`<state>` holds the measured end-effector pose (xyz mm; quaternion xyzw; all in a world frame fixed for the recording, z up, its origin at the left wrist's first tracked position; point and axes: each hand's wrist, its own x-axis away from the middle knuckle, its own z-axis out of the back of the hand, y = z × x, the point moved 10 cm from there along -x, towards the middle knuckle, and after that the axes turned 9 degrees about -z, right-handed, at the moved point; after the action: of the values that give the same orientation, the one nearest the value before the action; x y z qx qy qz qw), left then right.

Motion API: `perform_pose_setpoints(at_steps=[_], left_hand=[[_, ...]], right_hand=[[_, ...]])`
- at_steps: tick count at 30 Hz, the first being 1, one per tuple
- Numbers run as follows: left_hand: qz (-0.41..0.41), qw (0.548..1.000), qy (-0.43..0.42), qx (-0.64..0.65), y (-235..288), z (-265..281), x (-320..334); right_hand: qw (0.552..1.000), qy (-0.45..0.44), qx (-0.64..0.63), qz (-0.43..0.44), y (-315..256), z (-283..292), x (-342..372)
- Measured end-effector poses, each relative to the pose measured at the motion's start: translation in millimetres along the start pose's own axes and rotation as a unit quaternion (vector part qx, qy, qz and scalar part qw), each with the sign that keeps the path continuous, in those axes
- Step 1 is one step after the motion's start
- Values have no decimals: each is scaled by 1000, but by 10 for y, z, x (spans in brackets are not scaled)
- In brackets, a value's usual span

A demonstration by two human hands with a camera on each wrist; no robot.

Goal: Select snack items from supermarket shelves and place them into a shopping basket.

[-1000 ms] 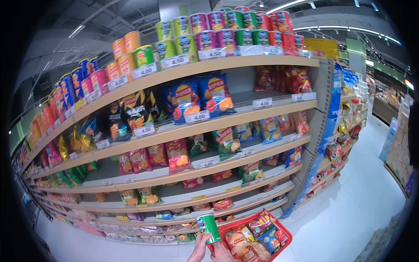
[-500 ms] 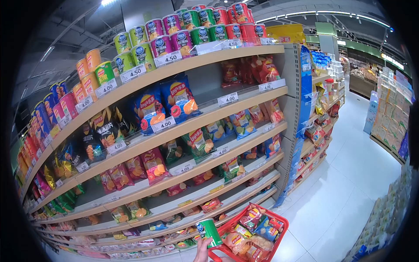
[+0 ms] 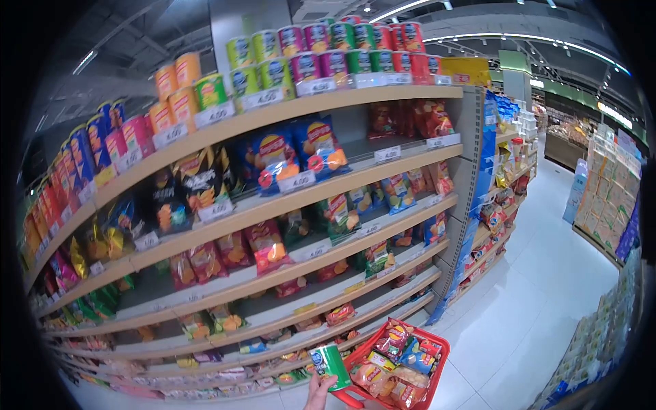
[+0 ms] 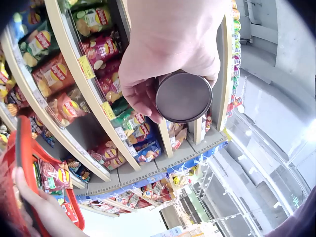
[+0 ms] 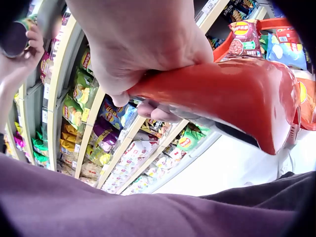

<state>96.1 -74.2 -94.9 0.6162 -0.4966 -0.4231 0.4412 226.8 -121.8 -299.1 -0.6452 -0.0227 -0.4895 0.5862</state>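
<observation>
In the head view, a green can [image 3: 329, 367] is held at the bottom by my left hand [image 3: 318, 391], its label facing up and left. The left wrist view shows the can's round dark end [image 4: 183, 97], with the left hand [image 4: 170, 39] curled around its side. My right hand [image 5: 140, 44] grips the red handle [image 5: 217, 89] of a shopping basket; the left wrist view also shows these fingers on it. The red basket [image 3: 445, 359], just right of the can, holds several snack bags [image 3: 395, 338].
Long shelves [image 3: 273, 109] hold several chip bags [image 3: 270, 160], with stacked cans [image 3: 277, 75] on top. A white floor aisle [image 3: 526, 294] runs to the right, past a stack of cartons [image 3: 601, 191].
The head view has shifted, so the shelves sit further left. The right hand has moved lower, mostly out of the head view. The left hand still holds the green can.
</observation>
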Motion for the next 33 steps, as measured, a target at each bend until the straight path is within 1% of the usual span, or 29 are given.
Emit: perform_pose_setpoints(at_steps=[2, 3, 6, 7, 8, 9, 10, 11, 12, 15, 16, 18, 19, 21, 23, 25, 28, 30, 33], left_hand=[[-16, 999, 2, -33, 431, 166, 141], [-37, 998, 13, -58, 598, 294, 165], [-104, 979, 61, -163, 1109, 698, 147], [-119, 973, 75, -182, 1248, 796, 120], [-121, 973, 93, -175, 1407, 865, 108], [-133, 967, 95, -194, 1357, 1040, 50], [-123, 972, 98, -176, 1500, 1027, 70], [-135, 968, 101, -188, 1562, 1086, 70], [-131, 970, 92, -182, 1587, 1118, 82], [-132, 978, 47, -154, 1684, 1090, 128], [-138, 976, 37, -165, 1658, 1101, 167], [-162, 969, 14, -184, 1665, 1061, 138], [-153, 974, 9, -168, 1647, 1037, 155], [-153, 976, 4, -156, 1644, 1032, 172], [-154, 977, 2, -144, 1584, 1048, 155], [-125, 980, 12, -155, 1456, 1178, 163], [-96, 982, 31, -160, 1312, 1397, 192], [-82, 980, 42, -178, 1272, 1537, 198], [-73, 976, 27, -201, 1209, 1603, 147]], right_hand=[[1000, 12, -13, -11, 76, -112, 31], [1000, 11, -20, -14, 80, -189, 46], [997, 71, -36, -23, -130, -169, 83], [994, 92, -42, -31, -198, -167, 114], [992, 109, -49, -45, -287, -188, 166], [988, 128, -53, -63, -329, -201, 170], [985, 151, -64, -61, -387, -203, 198], [985, 150, -47, -67, -296, -219, 87], [983, 170, -40, -64, -296, -187, 70], [979, 182, -61, -70, -261, -118, 85], [978, 187, -67, -68, -175, -143, 41], [973, 210, -65, -66, -243, -72, 42], [970, 221, -61, -75, -233, -90, 71], [965, 244, -42, -88, -242, -91, 78], [951, 300, 14, -69, -203, -26, -28], [933, 348, 59, -69, -160, 14, -30], [903, 408, 107, -76, -284, 86, 19], [883, 443, 131, -75, -504, 141, 98], [881, 446, 152, -47, -469, 328, 63]])
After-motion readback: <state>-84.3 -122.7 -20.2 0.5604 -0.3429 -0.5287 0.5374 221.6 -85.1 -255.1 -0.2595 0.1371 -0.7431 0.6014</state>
